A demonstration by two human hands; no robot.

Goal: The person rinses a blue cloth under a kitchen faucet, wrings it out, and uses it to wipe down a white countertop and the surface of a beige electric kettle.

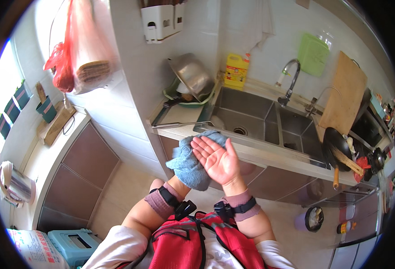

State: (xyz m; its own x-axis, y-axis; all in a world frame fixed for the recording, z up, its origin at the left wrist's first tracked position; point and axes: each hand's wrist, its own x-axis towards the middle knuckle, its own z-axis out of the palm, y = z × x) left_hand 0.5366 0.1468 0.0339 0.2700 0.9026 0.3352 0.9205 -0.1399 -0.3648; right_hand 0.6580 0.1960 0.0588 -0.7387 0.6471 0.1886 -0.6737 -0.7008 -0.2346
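A blue-grey cloth towel [185,164] is draped over my left hand, whose fingers and palm are hidden beneath it; only the wrist shows. My right hand [216,159] is held palm up against the towel, its fingers extended and nothing gripped in it. Both hands are in front of the counter edge, near the double-bowl steel sink [244,107] with its curved chrome faucet [293,79]. A strap with a small black device sits around each wrist.
On the counter left of the sink are a steel basin [192,74] in a green one and a long metal utensil [180,124]. A yellow jug [236,70] stands behind the sink. To the right are a cutting board [343,94], a black wok [335,144] and, on the floor, a bin [306,220].
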